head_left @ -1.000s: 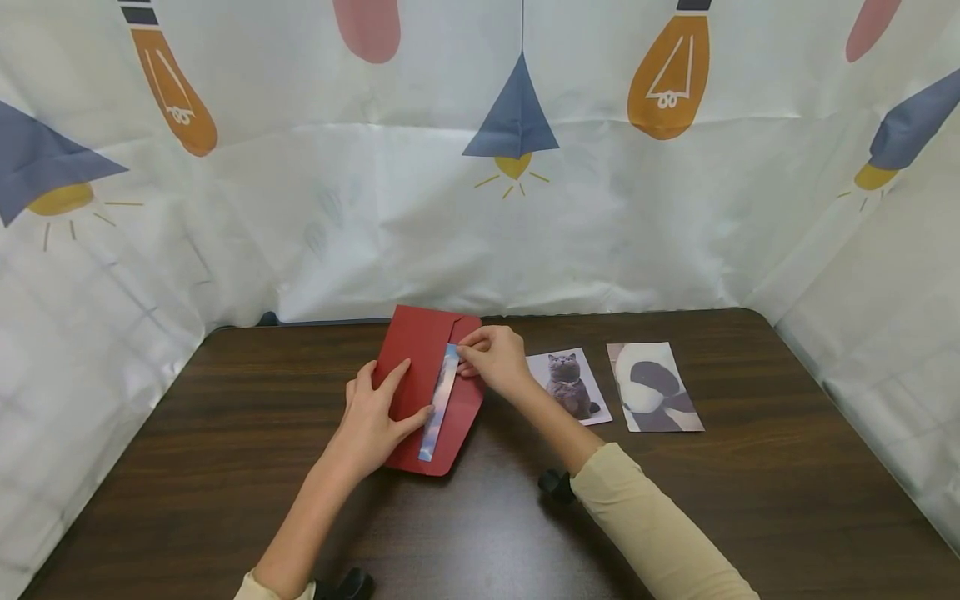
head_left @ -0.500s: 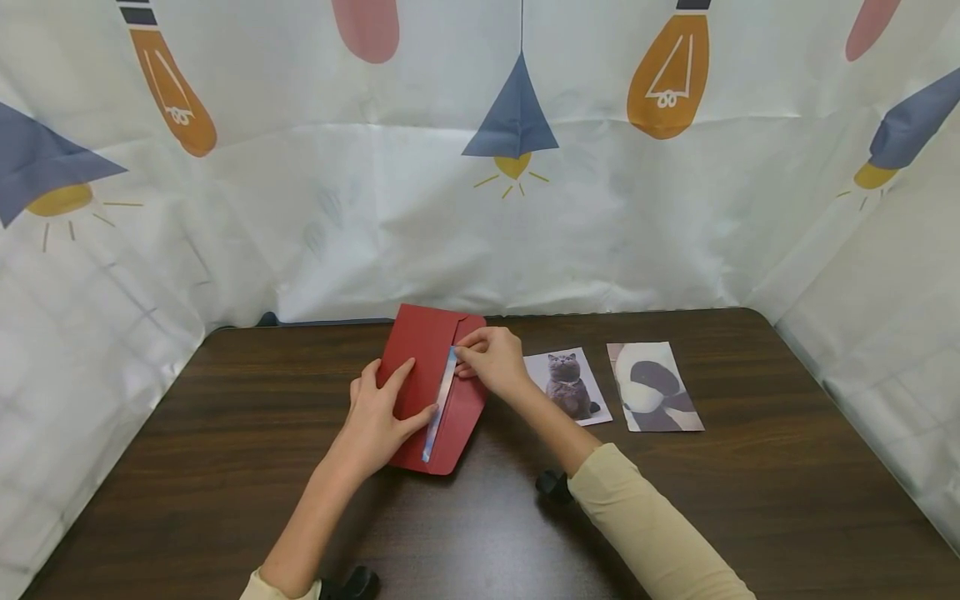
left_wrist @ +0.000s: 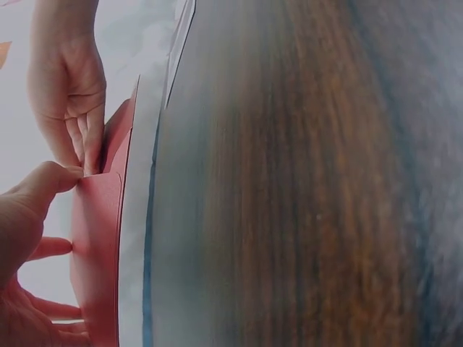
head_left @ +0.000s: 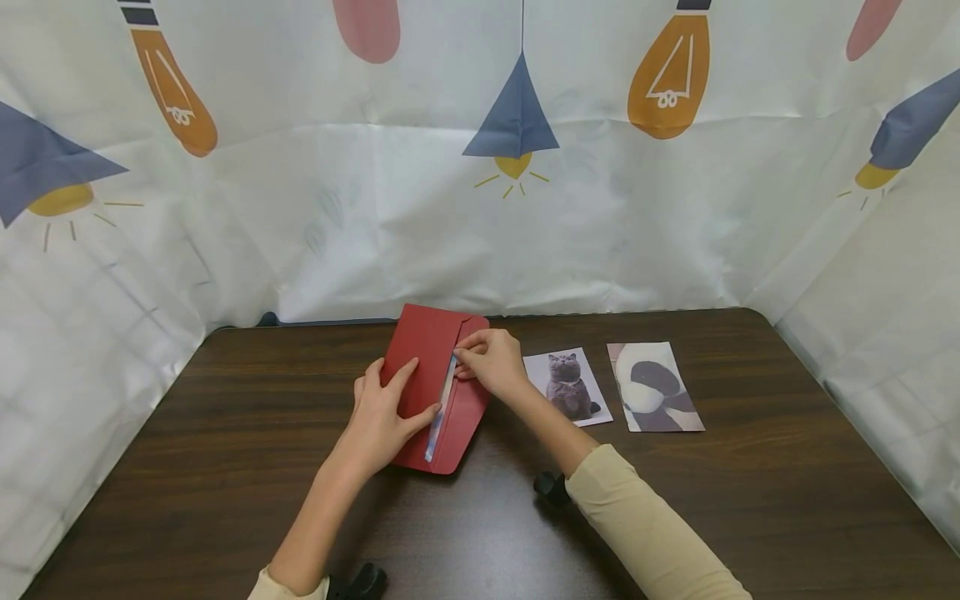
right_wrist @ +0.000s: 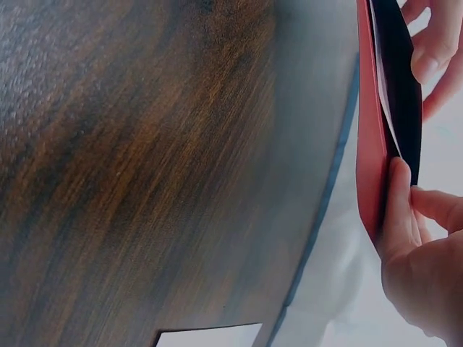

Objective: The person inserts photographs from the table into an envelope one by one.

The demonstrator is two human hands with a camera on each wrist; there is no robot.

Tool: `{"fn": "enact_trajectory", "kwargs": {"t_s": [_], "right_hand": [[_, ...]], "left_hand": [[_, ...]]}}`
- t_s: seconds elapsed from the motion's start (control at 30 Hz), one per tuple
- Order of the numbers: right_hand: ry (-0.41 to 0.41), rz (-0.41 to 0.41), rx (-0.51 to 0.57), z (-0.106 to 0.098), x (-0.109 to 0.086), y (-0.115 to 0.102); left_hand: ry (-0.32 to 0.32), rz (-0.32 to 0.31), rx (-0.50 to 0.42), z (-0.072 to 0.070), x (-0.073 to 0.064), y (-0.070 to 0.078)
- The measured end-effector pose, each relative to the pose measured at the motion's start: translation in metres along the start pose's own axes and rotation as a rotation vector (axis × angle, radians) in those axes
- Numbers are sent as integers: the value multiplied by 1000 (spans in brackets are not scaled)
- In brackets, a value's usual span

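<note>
A red envelope [head_left: 422,346] lies slanted near the back of the table, its flap unfolded to the right. From its mouth shows a narrow strip of a blue and white photo [head_left: 434,438], mostly hidden inside. My left hand [head_left: 381,414] rests with spread fingers on the envelope's front panel, thumb at the mouth's edge. At the upper end of the mouth, my right hand [head_left: 495,363] pinches the photo's end. In the right wrist view, the photo's pale edge [right_wrist: 384,94] runs down between the panels to the right fingertips [right_wrist: 399,171].
To the right lie a photo of a grey cat [head_left: 572,387], partly behind the right wrist, and a black and white picture [head_left: 654,388]. A printed curtain [head_left: 420,225] hangs behind the dark wooden table [head_left: 780,433]. Black straps [head_left: 551,488] sit at the wrists.
The photo has slid deeper into the envelope, and its visible strip has narrowed. Envelope and left hand have shifted slightly right; the right hand keeps its pinch.
</note>
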State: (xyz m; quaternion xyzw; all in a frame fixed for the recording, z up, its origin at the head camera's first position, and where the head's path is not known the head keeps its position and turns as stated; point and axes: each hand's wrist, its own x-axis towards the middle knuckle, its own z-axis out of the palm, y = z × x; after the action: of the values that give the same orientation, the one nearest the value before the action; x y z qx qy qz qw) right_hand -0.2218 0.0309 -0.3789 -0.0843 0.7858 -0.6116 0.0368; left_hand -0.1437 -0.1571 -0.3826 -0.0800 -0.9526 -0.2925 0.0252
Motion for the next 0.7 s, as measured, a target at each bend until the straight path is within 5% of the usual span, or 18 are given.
{"fn": "enact_trajectory", "kwargs": {"t_s": [0.7], "right_hand": [[-29, -13, -8, 0, 0, 3]], "left_hand": [[-4, -41, -9, 4, -1, -3]]}}
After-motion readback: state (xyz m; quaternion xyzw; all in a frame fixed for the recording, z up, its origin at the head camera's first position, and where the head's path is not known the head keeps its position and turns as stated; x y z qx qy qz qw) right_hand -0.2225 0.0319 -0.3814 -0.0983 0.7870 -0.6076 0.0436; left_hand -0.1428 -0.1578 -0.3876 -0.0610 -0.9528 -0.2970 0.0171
